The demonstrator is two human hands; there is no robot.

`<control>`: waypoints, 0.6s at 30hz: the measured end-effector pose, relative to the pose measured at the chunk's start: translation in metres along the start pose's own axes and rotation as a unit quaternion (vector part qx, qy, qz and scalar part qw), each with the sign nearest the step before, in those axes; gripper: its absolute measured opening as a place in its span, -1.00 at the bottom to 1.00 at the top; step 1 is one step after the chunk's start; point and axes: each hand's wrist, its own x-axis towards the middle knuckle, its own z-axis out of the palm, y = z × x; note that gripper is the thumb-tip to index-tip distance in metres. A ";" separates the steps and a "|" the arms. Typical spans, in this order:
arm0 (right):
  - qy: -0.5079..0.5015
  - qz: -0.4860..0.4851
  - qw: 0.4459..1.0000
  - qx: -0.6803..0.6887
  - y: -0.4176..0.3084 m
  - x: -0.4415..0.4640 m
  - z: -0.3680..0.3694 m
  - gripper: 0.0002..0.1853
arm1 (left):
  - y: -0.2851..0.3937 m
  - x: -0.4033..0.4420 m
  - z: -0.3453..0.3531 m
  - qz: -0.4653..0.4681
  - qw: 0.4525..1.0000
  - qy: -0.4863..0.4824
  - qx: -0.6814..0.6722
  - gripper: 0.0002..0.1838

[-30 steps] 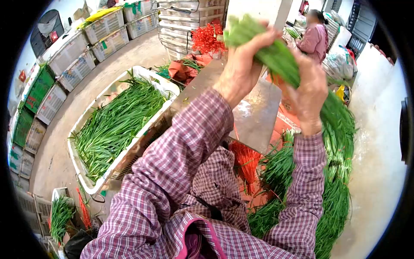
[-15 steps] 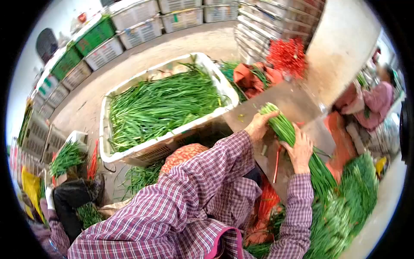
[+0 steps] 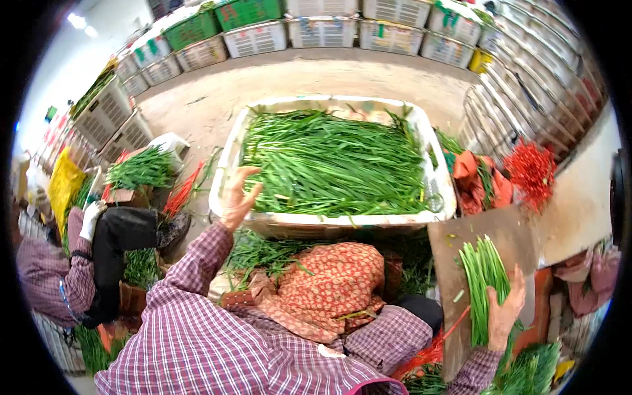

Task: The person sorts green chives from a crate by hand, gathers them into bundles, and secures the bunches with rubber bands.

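My left hand (image 3: 238, 197) is raised at the left front corner of a white plastic crate (image 3: 332, 220), fingers apart and nothing in them. Long green chives (image 3: 329, 158) fill that crate. Over on the right, a bunch of chives (image 3: 484, 276) lies on a flat board (image 3: 457, 230), pale cut ends pointing away from me. My right hand (image 3: 507, 306) rests against the bunch's right side, its thumb over the stalks and its fingers stretched out, not wrapped round them. A thin red tie (image 3: 457, 324) lies on the board's left edge.
A cluster of red ties (image 3: 530, 172) hangs by the stacked crates (image 3: 526, 85) at right. Loose chives (image 3: 533, 365) lie at lower right. A co-worker with a white glove (image 3: 92, 220) sits at left. Crates (image 3: 322, 31) line the back.
My view has swung left. My left hand has let go of the bunch and moved left to the crate. The bunch, held in both hands before, now lies on the board.
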 end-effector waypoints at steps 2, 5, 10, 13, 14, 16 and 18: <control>0.039 -0.046 0.995 0.081 -0.042 0.012 -0.006 -0.18 | -0.042 -0.018 -0.034 -0.044 0.989 0.053 0.129 -0.53; 0.004 -0.181 0.958 0.224 -0.139 0.036 -0.001 -0.53 | -0.113 -0.034 -0.037 -0.109 0.973 0.047 0.198 -0.25; -0.061 -0.408 0.885 0.214 -0.278 0.070 0.047 -0.69 | -0.110 -0.033 -0.009 -0.307 0.942 0.042 0.131 -0.14; -0.069 -0.486 0.840 0.231 -0.344 0.078 0.091 -0.76 | -0.087 -0.028 -0.018 -0.363 0.926 0.008 0.105 -0.20; -0.057 -0.523 0.821 0.222 -0.364 0.077 0.105 -0.76 | -0.086 -0.028 -0.017 -0.360 0.921 -0.009 0.149 -0.20; -0.029 -0.564 0.808 0.166 -0.394 0.069 0.140 -0.87 | -0.095 -0.028 -0.009 -0.371 0.910 -0.034 0.183 -0.14; 0.014 -0.597 0.785 0.165 -0.414 0.056 0.170 -0.90 | -0.094 -0.029 -0.006 -0.352 0.913 -0.011 0.208 -0.14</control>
